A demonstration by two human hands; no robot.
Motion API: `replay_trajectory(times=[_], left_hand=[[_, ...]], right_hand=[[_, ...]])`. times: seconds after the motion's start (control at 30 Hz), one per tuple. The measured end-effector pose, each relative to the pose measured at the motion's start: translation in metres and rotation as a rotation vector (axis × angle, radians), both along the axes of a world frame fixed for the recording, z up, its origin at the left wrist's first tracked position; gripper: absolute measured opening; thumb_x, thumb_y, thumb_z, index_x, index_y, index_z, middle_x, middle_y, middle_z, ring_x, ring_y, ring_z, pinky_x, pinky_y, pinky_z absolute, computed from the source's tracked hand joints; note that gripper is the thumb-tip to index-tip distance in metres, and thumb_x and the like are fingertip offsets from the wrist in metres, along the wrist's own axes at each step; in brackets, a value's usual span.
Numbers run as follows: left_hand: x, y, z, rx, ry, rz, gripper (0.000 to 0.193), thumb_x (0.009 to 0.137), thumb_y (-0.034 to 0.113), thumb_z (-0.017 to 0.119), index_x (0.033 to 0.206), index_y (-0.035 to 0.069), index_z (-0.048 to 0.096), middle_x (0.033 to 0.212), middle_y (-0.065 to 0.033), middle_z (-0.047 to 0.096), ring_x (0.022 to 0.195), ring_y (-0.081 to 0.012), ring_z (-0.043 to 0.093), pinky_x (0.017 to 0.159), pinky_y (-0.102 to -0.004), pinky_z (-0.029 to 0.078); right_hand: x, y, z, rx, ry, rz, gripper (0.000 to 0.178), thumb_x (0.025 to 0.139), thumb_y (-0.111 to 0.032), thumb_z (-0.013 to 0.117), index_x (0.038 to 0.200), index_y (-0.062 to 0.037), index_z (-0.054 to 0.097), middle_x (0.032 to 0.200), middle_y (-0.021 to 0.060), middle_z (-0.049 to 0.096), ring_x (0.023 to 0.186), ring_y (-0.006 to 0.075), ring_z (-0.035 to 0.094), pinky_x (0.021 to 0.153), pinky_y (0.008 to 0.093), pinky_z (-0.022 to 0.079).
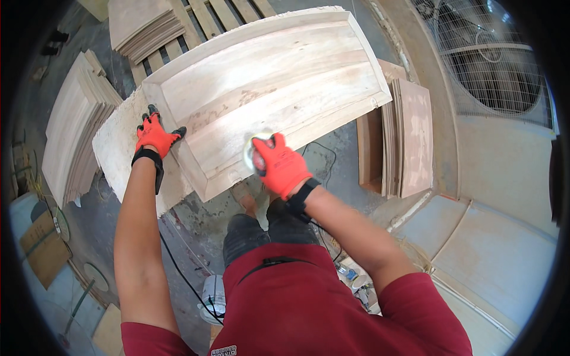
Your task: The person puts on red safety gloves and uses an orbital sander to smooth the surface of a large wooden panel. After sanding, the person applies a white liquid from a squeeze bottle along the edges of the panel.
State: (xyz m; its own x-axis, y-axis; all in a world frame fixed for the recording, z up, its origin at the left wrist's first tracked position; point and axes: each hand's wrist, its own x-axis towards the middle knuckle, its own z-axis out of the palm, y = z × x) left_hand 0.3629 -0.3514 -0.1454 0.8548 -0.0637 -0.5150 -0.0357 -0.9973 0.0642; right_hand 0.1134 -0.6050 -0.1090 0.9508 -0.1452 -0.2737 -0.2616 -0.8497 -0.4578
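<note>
A pale wooden door panel [261, 77] with a raised frame lies tilted across a rough-edged pale board [119, 127]. My left hand [155, 135], in an orange glove with dark fingertips, lies with its fingers spread at the panel's left end, the thumb against the frame. Wrapped in the orange glove of my right hand [282, 166] is a round sander [256, 155], its pale pad down on the panel near the edge closest to me. The pad's rim is smeared by motion, and my fingers cover most of its top.
Stacks of wooden panels stand at the left [77, 124], far left on a pallet [205, 21], and at the right [409, 139]. Behind the right stack is a large caged fan [493, 59]. A white bucket [214, 296] and black cables [181, 270] are by my legs.
</note>
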Motion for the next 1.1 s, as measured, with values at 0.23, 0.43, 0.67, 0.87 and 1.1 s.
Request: replay_trajectory(times=[0.23, 0.43, 0.67, 0.87, 1.1], left_hand=[[0.001, -0.005, 0.004, 0.033, 0.020, 0.005, 0.121, 0.075, 0.063, 0.081, 0.165, 0.013, 0.018, 0.172, -0.0171, 0.016, 0.155, -0.0449, 0.019, 0.126, -0.0514, 0.025], [-0.001, -0.003, 0.004, 0.023, 0.003, -0.002, 0.119, 0.076, 0.063, 0.081, 0.165, 0.013, 0.020, 0.172, -0.0169, 0.017, 0.155, -0.0446, 0.021, 0.125, -0.0514, 0.027], [0.000, -0.003, 0.002, 0.002, -0.012, -0.006, 0.121, 0.075, 0.062, 0.082, 0.165, 0.013, 0.019, 0.171, -0.0186, 0.019, 0.154, -0.0449, 0.023, 0.125, -0.0514, 0.028], [0.000, -0.002, 0.002, 0.013, -0.021, -0.022, 0.119, 0.075, 0.064, 0.081, 0.164, 0.010, 0.022, 0.170, -0.0218, 0.020, 0.153, -0.0481, 0.023, 0.125, -0.0521, 0.027], [-0.002, -0.005, 0.009, -0.005, 0.003, 0.000, 0.118, 0.075, 0.065, 0.080, 0.164, 0.011, 0.023, 0.170, -0.0213, 0.019, 0.154, -0.0482, 0.021, 0.125, -0.0528, 0.027]], right_hand=[[-0.010, -0.080, 0.003, -0.138, 0.029, -0.142, 0.083, 0.072, -0.022, 0.085, 0.146, -0.0257, 0.047, 0.138, 0.0244, 0.045, 0.104, 0.0420, 0.067, 0.087, 0.0476, 0.057], [-0.008, -0.090, 0.006, -0.160, 0.044, -0.210, 0.083, 0.073, -0.026, 0.087, 0.146, -0.0225, 0.048, 0.137, 0.0230, 0.047, 0.107, 0.0432, 0.065, 0.089, 0.0478, 0.056], [-0.016, -0.055, 0.001, -0.088, 0.049, -0.085, 0.076, 0.076, -0.026, 0.083, 0.144, -0.0257, 0.050, 0.137, 0.0235, 0.046, 0.104, 0.0432, 0.067, 0.086, 0.0488, 0.057], [-0.005, -0.050, 0.012, -0.100, -0.016, -0.055, 0.072, 0.077, -0.024, 0.082, 0.142, -0.0212, 0.051, 0.132, 0.0215, 0.050, 0.101, 0.0428, 0.066, 0.083, 0.0471, 0.057], [0.013, 0.061, 0.007, 0.008, 0.066, 0.275, 0.068, 0.080, -0.022, 0.074, 0.144, -0.0286, 0.050, 0.131, 0.0208, 0.049, 0.095, 0.0391, 0.066, 0.079, 0.0495, 0.058]])
